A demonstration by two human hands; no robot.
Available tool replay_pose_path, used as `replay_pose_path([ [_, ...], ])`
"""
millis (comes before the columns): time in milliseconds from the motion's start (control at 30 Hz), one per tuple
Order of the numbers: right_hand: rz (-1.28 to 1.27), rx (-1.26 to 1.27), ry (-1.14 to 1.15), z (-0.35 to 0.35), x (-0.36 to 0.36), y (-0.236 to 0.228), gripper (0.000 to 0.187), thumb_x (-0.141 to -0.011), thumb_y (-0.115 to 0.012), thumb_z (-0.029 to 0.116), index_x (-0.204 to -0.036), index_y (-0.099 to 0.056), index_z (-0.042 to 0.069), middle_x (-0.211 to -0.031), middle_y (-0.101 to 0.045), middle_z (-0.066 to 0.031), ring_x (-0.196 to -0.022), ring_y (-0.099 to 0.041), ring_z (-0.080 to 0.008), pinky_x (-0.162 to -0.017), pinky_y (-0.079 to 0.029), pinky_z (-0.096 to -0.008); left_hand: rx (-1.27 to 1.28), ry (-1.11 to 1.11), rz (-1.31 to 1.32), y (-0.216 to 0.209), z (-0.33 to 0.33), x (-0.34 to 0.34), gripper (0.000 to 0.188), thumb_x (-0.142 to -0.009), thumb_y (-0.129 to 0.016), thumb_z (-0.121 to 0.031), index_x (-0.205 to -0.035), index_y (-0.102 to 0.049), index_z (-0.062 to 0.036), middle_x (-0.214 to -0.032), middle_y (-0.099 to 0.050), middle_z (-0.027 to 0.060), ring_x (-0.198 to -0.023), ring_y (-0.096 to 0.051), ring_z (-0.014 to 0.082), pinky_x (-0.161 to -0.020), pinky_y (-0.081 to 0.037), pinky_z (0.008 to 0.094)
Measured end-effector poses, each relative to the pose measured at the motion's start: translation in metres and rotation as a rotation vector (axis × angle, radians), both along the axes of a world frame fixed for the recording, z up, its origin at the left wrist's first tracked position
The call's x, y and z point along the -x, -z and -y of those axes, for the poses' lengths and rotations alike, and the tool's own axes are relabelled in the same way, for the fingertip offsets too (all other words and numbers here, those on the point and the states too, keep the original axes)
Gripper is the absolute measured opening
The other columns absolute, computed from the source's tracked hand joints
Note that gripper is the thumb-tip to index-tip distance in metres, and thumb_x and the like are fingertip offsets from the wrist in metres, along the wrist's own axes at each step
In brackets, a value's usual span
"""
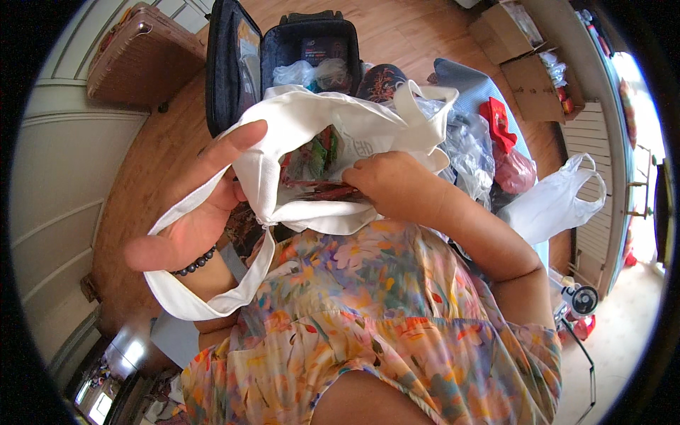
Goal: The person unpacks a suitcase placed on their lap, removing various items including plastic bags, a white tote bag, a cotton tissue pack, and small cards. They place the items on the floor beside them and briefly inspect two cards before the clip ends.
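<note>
A white cloth bag (287, 110) gapes open in front of my chest. Inside it are a clear plastic package with green and red contents (315, 159) and something dark red (322, 191). My left hand (202, 195), with a dark bead bracelet, is threaded through one handle loop (180, 308). Its thumb and a finger spread wide beside the bag, while the other fingers are partly hidden behind its side. Over the near rim, my right hand (386, 180) reaches into the opening with bent, closed fingers. What they pinch is hidden.
Beyond the bag, an open black suitcase (312, 35) contains plastic bags. A brown suitcase (145, 57) stands at far left. To the right lie clear plastic (467, 152), a red item (498, 124), a pink bag (515, 171) and a white plastic bag (556, 202). Cardboard boxes (531, 85) sit farther right.
</note>
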State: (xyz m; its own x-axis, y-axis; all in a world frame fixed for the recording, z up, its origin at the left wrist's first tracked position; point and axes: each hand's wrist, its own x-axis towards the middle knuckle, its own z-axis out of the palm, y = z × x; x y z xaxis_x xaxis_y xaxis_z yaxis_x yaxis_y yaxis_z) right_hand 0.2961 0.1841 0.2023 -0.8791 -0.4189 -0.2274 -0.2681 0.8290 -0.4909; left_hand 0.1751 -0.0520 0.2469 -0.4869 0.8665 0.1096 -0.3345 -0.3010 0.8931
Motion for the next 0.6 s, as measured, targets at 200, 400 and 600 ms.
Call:
replay_pose_path([
  [200, 0.008, -0.05, 0.183, 0.004, 0.007, 0.003, 0.021, -0.073, -0.06, 0.007, -0.093, -0.056, 0.006, -0.088, -0.061, -0.0114, -0.083, -0.061, -0.0307, -0.07, -0.049, -0.0386, -0.004, -0.011, 0.017, -0.003, -0.002, -0.001, 0.141, -0.041, -0.035, -0.097, -0.132, -0.032, 0.0113, -0.133, -0.039, 0.0243, -0.121, -0.041, 0.0304, -0.102, -0.031, 0.0419],
  [400, -0.31, 0.196, 0.284, 0.017, 0.041, -0.009, 0.043, -0.07, -0.07, 0.015, -0.107, -0.05, 0.004, -0.095, -0.06, -0.0135, -0.089, -0.059, -0.0328, -0.074, -0.049, -0.0383, -0.235, -0.03, 0.14, -0.001, -0.007, 0.005, 0.131, -0.051, -0.038, -0.094, -0.134, -0.03, 0.0076, -0.134, -0.037, 0.0249, -0.124, -0.039, 0.0301, -0.104, -0.03, 0.0406],
  [600, -0.625, 0.261, 0.115, 0.02, 0.033, -0.064, 0.036, -0.068, -0.07, 0.009, -0.102, -0.058, 0.0, -0.101, -0.06, -0.0152, -0.093, -0.06, -0.0312, -0.079, -0.049, -0.0373, -0.345, -0.407, 0.089, -0.024, 0.075, 0.014, 0.118, -0.064, -0.038, -0.086, -0.135, -0.029, 0.0082, -0.135, -0.038, 0.0224, -0.123, -0.041, 0.0288, -0.101, -0.035, 0.0386],
])
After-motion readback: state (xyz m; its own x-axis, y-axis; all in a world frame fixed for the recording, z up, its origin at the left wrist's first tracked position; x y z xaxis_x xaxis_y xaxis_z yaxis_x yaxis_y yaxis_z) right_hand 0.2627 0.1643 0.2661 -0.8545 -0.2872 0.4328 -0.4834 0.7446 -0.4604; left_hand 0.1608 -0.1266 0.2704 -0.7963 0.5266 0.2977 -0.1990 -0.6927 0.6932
